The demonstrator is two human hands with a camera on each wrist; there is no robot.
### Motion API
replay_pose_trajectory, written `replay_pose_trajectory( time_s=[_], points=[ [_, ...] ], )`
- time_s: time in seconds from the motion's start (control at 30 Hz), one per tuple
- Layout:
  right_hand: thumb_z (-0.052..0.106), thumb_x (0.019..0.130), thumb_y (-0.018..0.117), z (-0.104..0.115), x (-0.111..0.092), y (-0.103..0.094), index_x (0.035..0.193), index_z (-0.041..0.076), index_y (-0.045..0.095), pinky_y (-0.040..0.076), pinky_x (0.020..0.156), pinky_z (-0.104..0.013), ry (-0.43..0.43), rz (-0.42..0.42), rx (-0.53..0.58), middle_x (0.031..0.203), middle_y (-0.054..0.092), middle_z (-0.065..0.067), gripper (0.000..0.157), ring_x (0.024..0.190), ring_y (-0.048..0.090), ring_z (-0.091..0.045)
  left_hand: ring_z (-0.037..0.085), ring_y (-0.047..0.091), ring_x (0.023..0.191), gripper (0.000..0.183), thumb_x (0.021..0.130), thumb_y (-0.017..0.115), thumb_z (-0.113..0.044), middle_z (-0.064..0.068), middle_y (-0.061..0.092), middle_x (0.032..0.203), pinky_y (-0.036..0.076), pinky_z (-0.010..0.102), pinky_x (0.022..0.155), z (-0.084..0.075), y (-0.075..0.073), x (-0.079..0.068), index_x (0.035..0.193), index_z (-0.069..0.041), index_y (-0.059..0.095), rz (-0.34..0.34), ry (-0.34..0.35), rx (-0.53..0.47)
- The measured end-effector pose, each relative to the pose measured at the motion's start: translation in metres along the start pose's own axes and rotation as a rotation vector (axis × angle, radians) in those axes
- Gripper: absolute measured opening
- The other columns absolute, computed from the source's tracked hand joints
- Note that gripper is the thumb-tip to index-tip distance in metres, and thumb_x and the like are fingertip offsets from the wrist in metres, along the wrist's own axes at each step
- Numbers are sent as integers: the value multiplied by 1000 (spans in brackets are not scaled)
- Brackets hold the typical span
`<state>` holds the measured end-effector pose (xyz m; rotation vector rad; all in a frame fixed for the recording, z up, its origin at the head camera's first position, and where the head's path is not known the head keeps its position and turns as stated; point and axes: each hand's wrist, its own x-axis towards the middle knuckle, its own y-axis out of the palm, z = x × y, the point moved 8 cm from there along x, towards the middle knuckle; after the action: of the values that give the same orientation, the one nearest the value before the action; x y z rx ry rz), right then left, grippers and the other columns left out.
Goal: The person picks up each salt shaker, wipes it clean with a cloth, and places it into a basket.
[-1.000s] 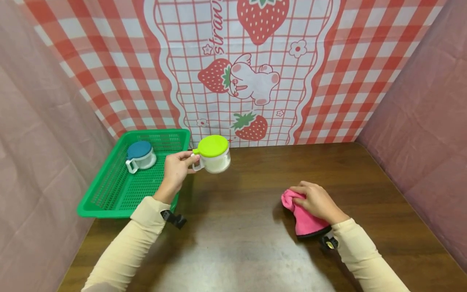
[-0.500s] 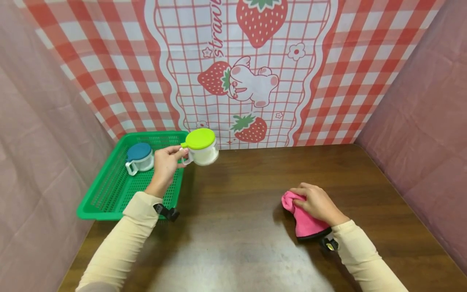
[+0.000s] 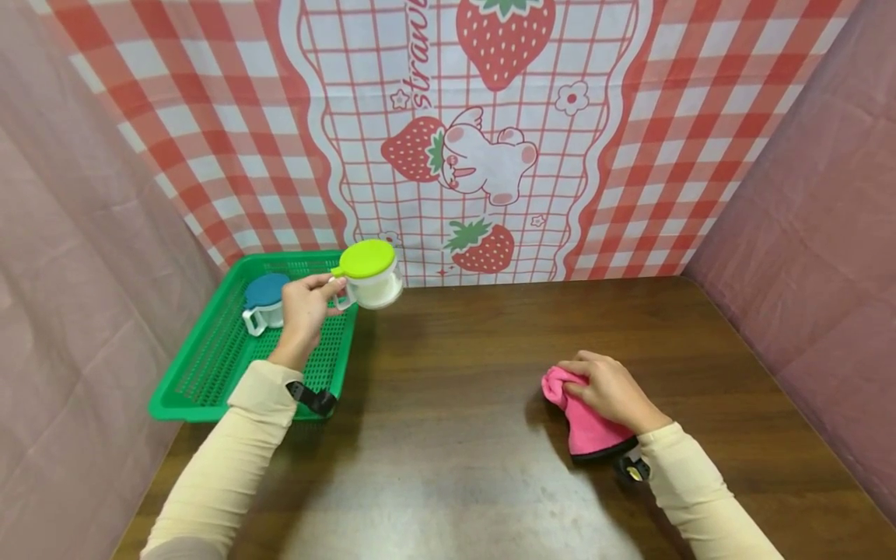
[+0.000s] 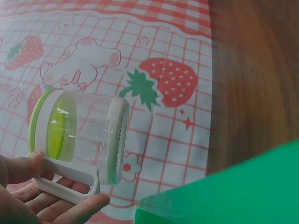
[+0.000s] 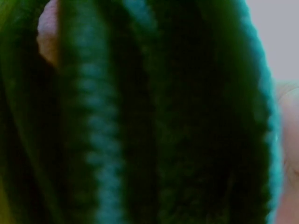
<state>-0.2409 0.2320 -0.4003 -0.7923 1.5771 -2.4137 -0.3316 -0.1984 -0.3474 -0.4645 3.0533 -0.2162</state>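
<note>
My left hand [image 3: 306, 309] pinches the white handle of a clear seasoning jar [image 3: 379, 285] with a lime green lid [image 3: 367, 259]. It holds the jar up near the right rim of a green basket [image 3: 162, 407]. In the left wrist view, thumb and fingers grip the handle of the jar [image 4: 86, 130], which has a pale base. Inside the basket sits a similar jar with a blue lid [image 3: 266, 289], partly behind my left hand. Over the table, my right hand [image 3: 610, 389] grips a bunched pink cloth [image 3: 591, 426] with a black edge. Dark, blurred cloth folds [image 5: 103, 140] fill the right wrist view.
The basket stands on the left of a brown wooden table [image 3: 448, 404]. Behind the table hangs a red checked strawberry curtain [image 3: 637, 179]. Plain pinkish curtains [image 3: 805, 257] close off both sides.
My left hand has moved left and slightly up with the jar, now overlapping the basket and part of the blue-lidded jar. My right hand and the pink cloth stay in place.
</note>
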Motion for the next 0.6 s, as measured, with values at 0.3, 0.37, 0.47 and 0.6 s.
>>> replay_pose_trajectory(
  time_s=[0.3, 0.37, 0.47, 0.6],
  points=[
    [7, 77, 77, -1, 0, 1, 103, 5, 75, 39, 59, -25, 12, 6, 1, 76, 58, 3, 27, 64, 47, -9, 5, 62, 79, 38, 93, 66, -21, -3, 62, 91, 59, 24, 65, 1, -11, 8, 122, 2, 64, -31, -1, 1],
    [6, 77, 77, -1, 0, 1, 103, 5, 75, 39, 59, -26, 13, 9, -2, 76, 58, 3, 27, 65, 47, -10, 7, 62, 81, 38, 93, 66, -21, -4, 61, 89, 58, 23, 65, 0, -14, 9, 123, 3, 64, -33, 0, 5],
    [6, 77, 77, -1, -1, 1, 104, 5, 75, 40, 60, -28, 14, 13, -6, 77, 59, 2, 27, 65, 49, -11, 7, 62, 79, 39, 92, 67, -21, -6, 61, 86, 57, 21, 62, -2, -20, 11, 123, 3, 64, -43, 3, 10],
    [7, 77, 77, -1, -1, 4, 104, 4, 74, 44, 63, -32, 23, 21, -27, 80, 61, -1, 27, 68, 53, -14, 4, 62, 75, 41, 93, 67, -22, -7, 61, 85, 57, 21, 62, -4, -26, 13, 125, 3, 63, -56, -1, 20]
  ],
)
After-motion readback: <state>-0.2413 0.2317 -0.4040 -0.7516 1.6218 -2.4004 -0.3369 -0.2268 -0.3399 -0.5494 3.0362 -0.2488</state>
